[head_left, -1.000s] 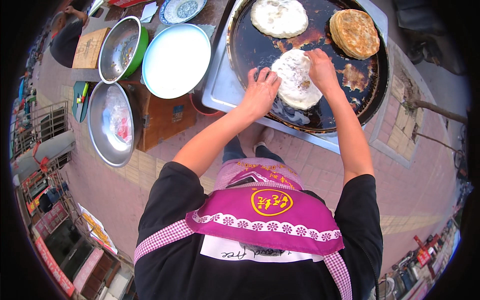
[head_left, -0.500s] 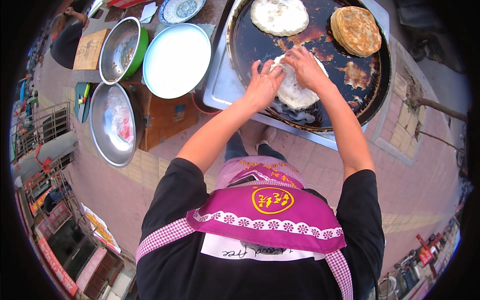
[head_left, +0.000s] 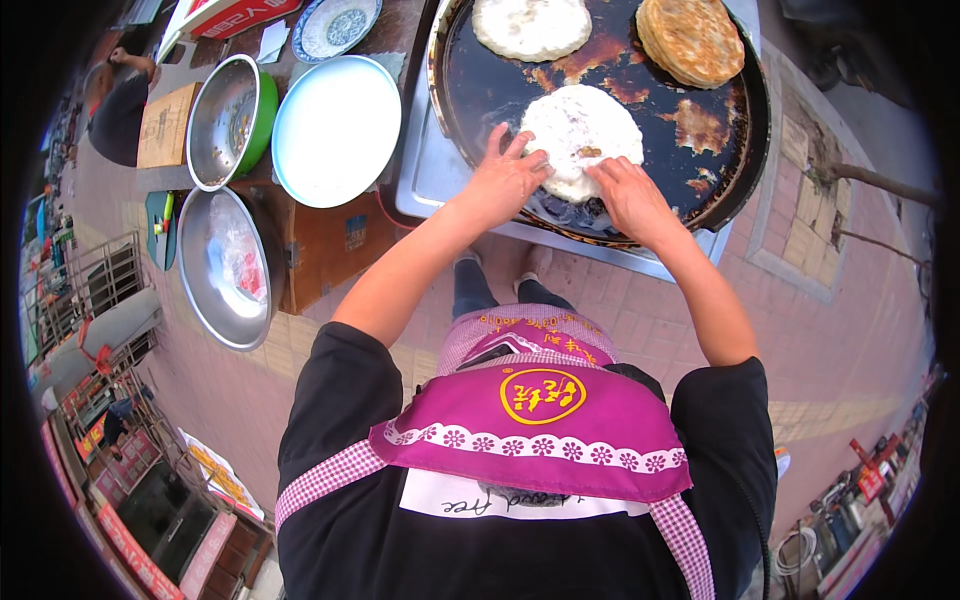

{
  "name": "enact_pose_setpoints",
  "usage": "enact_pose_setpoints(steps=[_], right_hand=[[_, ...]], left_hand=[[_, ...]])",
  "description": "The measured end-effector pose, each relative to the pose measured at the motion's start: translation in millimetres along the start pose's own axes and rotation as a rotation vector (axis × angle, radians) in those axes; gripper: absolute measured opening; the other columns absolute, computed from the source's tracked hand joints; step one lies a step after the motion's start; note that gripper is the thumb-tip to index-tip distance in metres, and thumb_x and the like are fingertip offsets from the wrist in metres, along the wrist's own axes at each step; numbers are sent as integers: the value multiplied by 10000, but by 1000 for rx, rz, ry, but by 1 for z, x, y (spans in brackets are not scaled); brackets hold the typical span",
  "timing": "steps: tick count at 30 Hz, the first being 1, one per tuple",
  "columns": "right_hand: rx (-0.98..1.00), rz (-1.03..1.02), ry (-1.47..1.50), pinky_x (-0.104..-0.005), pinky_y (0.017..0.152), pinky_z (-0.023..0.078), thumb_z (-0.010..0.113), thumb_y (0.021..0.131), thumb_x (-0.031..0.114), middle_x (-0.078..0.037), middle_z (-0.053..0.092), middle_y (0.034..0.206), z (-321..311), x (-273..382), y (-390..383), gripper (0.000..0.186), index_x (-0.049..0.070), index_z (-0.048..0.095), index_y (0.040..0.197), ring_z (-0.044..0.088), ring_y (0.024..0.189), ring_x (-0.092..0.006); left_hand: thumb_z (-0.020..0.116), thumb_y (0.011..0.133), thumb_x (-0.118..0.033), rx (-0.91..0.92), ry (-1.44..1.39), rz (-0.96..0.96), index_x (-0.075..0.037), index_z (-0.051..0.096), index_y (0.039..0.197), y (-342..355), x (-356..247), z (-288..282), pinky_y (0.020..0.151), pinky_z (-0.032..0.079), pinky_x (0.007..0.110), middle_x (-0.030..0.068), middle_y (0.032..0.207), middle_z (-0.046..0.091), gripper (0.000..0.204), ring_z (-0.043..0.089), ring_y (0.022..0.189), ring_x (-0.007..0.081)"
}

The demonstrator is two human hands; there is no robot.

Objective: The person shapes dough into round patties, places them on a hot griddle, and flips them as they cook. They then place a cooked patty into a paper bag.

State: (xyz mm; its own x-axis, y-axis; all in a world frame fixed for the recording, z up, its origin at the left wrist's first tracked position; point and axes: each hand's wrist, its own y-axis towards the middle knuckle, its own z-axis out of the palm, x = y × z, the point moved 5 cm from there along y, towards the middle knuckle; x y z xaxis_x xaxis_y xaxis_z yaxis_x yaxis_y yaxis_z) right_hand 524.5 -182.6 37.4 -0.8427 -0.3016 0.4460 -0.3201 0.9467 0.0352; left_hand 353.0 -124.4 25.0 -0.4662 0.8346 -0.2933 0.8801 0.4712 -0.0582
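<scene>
A pale, uncooked round flatbread (head_left: 583, 128) lies on the large black griddle pan (head_left: 462, 85), near its front edge, with a small brown spot on top. My left hand (head_left: 505, 180) rests at its left edge, fingers spread and fingertips touching the dough. At the lower right edge of the same flatbread, my right hand (head_left: 637, 205) reaches in with fingers stretched out and tips on the rim. Another pale flatbread (head_left: 532, 25) sits at the back of the pan. To its right is a stack of browned flatbreads (head_left: 690, 42).
Left of the pan stand a white round tray (head_left: 337, 130), a green steel bowl (head_left: 232, 122) and a patterned plate (head_left: 335, 27). A large steel basin (head_left: 225, 265) sits nearer, beside a wooden box (head_left: 330, 250). The pan's metal stand (head_left: 420, 180) borders my side.
Both hands have moved from the top of the flatbread to its near edges, the right one down and outward. More of the dough's surface shows. The view has shifted slightly.
</scene>
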Motion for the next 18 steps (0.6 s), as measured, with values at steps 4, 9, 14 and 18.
enact_pose_setpoints(steps=[4,9,14,18], right_hand=[[-122,173,34,-422,798,488,555,805,-3,-137,592,930,-14,-18,4,201,12,642,986,580,904,-333],[-119,261,109,-418,782,504,566,812,-8,-139,596,916,-17,-32,7,183,15,642,977,592,916,-327],[-169,213,66,-409,776,487,586,831,8,-141,599,897,-18,-31,15,132,26,620,958,597,894,-339],[-156,182,98,-404,730,501,632,807,47,-110,597,853,-14,-25,16,99,40,635,906,605,852,-312]], left_hand=[[510,758,32,-88,-4,-46,-148,603,1191,-3,0,-4,1106,138,581,78,1230,539,478,371,1293,328],[517,751,33,-68,7,-15,-144,608,1190,1,-4,-1,1103,150,571,90,1218,545,483,380,1279,326],[584,716,20,-130,-71,-111,-127,653,1113,9,5,-7,1098,172,553,81,1189,562,428,400,1256,319],[636,688,7,-148,-93,-87,-123,670,1077,14,6,-8,1091,185,547,61,1140,584,412,411,1244,303]])
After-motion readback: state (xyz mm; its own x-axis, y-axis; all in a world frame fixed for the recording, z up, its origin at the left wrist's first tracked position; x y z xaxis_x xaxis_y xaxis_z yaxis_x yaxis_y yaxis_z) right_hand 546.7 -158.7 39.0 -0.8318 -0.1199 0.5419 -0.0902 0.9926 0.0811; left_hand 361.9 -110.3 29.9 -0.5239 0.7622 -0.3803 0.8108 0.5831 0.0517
